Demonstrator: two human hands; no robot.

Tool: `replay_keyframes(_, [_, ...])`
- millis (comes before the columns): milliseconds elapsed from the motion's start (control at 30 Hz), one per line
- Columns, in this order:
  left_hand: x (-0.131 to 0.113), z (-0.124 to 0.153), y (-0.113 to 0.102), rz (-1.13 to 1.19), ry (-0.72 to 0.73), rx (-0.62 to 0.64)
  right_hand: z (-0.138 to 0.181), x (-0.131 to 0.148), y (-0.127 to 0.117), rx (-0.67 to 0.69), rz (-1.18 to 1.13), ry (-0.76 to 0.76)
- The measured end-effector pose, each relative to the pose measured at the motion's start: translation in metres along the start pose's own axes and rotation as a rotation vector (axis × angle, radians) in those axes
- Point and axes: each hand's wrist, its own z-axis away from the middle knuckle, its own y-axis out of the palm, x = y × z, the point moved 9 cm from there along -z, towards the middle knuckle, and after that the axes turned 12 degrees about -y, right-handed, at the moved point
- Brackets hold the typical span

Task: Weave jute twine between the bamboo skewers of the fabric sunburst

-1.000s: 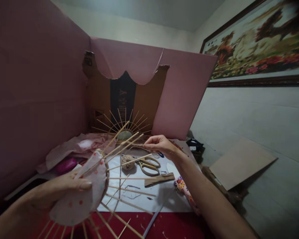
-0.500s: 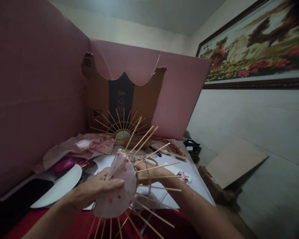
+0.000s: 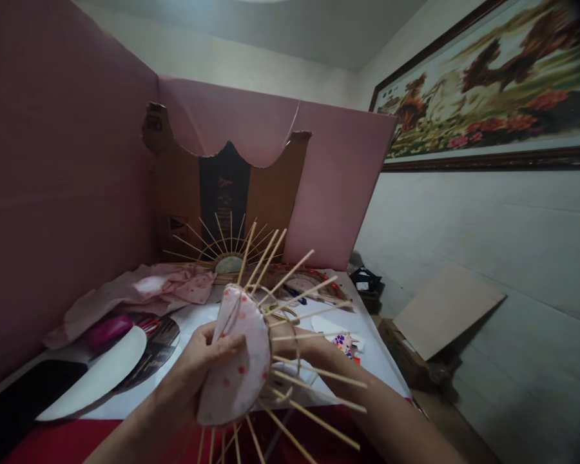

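Note:
My left hand is closed on a half-round piece covered in white cloth with red dots, the thumb lying flat on its face. Thin wooden sticks fan out from its curved edge, and a thin curved strip crosses them. Behind the sticks is my right hand, reaching toward the back of the piece. Its fingers are hidden, so I cannot tell what they grip. A similar stick fan stands against the cardboard at the back.
On the white table top lie crumpled dotted cloth, a magenta pouch, a white half-disc and a dark flat object. Torn cardboard leans behind. A patterned scrap lies to the right.
The view has swung slightly right. The half-round piece has turned a little and shifted slightly rightward relative to the table, both hands staying with it.

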Motion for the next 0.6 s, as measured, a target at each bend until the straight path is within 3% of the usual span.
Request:
replay_keyframes(67, [-0.007,-0.003,-0.004,0.069,0.037,-0.043,0.001,0.001,-0.011,-0.074,0.015,-0.020])
replay_keyframes(200, [-0.035,-0.007,-0.030,0.305,0.208,-0.261,0.007,-0.004,-0.052,-0.317,0.048,-0.075])
replay_keyframes(300, [-0.055,-0.007,-0.057,0.593,0.390,-0.438,0.033,-0.007,-0.082,-0.573,0.078,-0.134])
replay_keyframes(367, [-0.067,-0.012,-0.064,0.660,0.449,-0.464,0.062,-0.001,-0.086,-0.729,0.123,-0.204])
replay_keyframes(433, [-0.077,-0.019,-0.068,0.710,0.498,-0.476,0.092,0.013,-0.072,-0.823,0.196,-0.303])
replay_keyframes(467, [-0.081,-0.022,-0.068,0.730,0.513,-0.481,0.101,0.028,-0.055,-0.777,0.313,-0.391])
replay_keyframes(500, [-0.083,-0.027,-0.066,0.741,0.511,-0.470,0.102,0.043,-0.030,-0.628,0.392,-0.498])
replay_keyframes(533, [-0.083,-0.032,-0.062,0.744,0.498,-0.449,0.098,0.053,0.003,-0.396,0.422,-0.581])
replay_keyframes(567, [-0.083,-0.036,-0.056,0.740,0.483,-0.419,0.095,0.058,0.030,-0.207,0.434,-0.615])
replay_keyframes(600, [-0.082,-0.039,-0.049,0.730,0.467,-0.389,0.090,0.059,0.043,-0.154,0.449,-0.593])
